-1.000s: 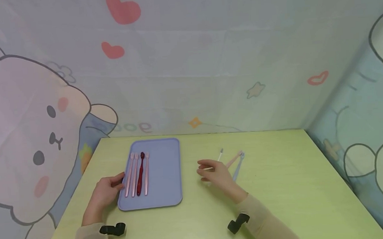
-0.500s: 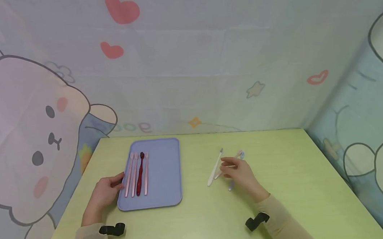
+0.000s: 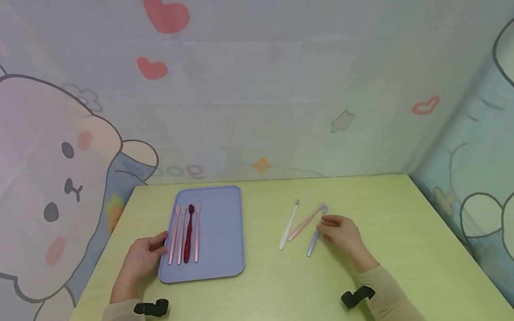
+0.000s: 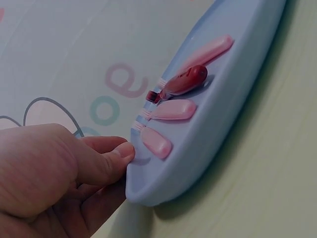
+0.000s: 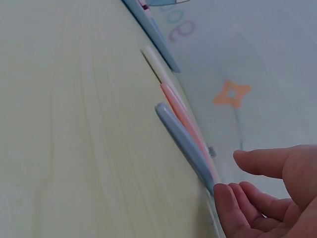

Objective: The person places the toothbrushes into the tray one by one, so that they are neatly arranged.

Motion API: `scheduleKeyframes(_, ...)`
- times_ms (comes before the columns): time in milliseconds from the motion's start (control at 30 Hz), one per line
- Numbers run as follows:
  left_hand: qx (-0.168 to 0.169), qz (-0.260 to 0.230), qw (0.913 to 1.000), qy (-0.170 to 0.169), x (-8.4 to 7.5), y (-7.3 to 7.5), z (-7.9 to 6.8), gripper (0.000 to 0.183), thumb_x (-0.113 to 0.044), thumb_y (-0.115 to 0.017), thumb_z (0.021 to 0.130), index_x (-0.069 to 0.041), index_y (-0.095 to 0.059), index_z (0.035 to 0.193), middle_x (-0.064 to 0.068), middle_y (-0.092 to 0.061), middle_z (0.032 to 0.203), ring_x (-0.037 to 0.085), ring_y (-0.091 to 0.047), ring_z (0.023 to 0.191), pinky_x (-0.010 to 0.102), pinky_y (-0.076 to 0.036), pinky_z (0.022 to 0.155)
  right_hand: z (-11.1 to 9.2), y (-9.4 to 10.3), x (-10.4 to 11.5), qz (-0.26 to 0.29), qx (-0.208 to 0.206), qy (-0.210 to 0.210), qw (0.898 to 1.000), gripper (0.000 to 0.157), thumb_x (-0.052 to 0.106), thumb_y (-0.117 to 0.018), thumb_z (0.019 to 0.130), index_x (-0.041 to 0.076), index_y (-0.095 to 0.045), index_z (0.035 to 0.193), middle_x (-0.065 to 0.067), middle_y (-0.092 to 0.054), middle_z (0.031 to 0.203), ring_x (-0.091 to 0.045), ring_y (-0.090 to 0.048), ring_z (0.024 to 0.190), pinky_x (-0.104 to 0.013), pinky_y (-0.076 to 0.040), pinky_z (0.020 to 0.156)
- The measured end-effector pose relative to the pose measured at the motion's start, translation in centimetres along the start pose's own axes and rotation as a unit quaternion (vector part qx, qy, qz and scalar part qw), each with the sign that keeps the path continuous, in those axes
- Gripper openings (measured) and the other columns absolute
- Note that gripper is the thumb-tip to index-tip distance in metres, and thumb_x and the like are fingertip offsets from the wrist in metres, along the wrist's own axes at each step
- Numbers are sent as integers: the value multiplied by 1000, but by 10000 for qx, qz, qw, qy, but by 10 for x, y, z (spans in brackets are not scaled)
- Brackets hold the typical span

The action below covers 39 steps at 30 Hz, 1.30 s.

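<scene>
My left hand [image 3: 141,258] holds the left rim of a lavender tray [image 3: 221,232], its thumb at the edge in the left wrist view. On the tray lie a dark red toothbrush [image 3: 188,239] and several pink toothbrushes [image 3: 196,241], side by side with heads toward the wall. At the right, my right hand [image 3: 344,234] hovers over the blue toothbrush [image 3: 312,245], hiding part of its handle. Thumb and fingers stand apart in the right wrist view, where fingertips [image 5: 225,196] reach the blue toothbrush without gripping it. Left of it lie a pink toothbrush [image 3: 304,223] and a white toothbrush [image 3: 288,228].
Everything lies on a pale yellow-green table [image 3: 264,300]. A cartoon-printed cloth backdrop [image 3: 253,83] rises along its back edge and right side. The loose pink and blue toothbrushes have their heads close together. A small black camera sits on each wrist.
My right hand has moved right, past the white and pink toothbrushes, to the blue one. White and pink toothbrushes are now uncovered. The left hand and tray stay put.
</scene>
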<state>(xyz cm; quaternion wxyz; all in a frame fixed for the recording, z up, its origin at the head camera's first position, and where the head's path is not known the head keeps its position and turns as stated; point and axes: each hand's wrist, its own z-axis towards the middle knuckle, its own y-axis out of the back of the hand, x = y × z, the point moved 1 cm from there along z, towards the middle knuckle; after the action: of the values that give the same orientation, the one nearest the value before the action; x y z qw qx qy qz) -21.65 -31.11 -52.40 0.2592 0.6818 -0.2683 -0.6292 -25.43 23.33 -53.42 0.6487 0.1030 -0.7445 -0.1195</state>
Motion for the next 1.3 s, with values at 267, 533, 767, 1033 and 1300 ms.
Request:
scheduleKeyframes(267,-11,3,10000,28,-1,0,0,49,1,-64,104,6,-54,151,31,-56,149,52,-49,141,65,-41,114,1,2,-7,-410,-53,-83,9991,52,15,-81,96,-11,-65,137,-25,-71,128,-21,-72,102,-23,-61,79)
scheduleKeyframes(533,-4,51,10000,84,-3,-1,-1,49,0,-65,103,6,-54,151,32,-55,150,54,-47,142,67,-39,115,-3,-2,-3,-580,-17,-136,9982,56,17,-82,95,-13,-62,138,-27,-70,131,-30,-72,111,-29,-62,86)
scheduleKeyframes(767,0,34,9999,120,-4,0,-1,49,0,-65,104,5,-53,151,31,-54,151,54,-46,143,67,-39,115,-2,-7,-4,-1029,-262,-7,9943,58,22,-85,92,-9,-65,136,-22,-73,125,-35,-70,114,-42,-58,97)
scheduleKeyframes(1033,8,74,9999,121,-3,2,-3,50,-1,-66,104,5,-54,151,31,-53,151,54,-45,143,67,-39,115,-2,-13,-4,-1354,-342,73,9902,62,23,-87,88,-10,-64,136,-22,-73,123,-36,-71,112,-51,-57,99)
scheduleKeyframes(1300,-35,90,10000,-20,-4,0,0,49,-1,-66,103,6,-55,150,31,-55,149,54,-48,142,67,-40,115,-5,-9,1,-1677,-293,151,9853,59,18,-83,88,-12,-64,135,-21,-73,121,-36,-72,110,-50,-58,97)
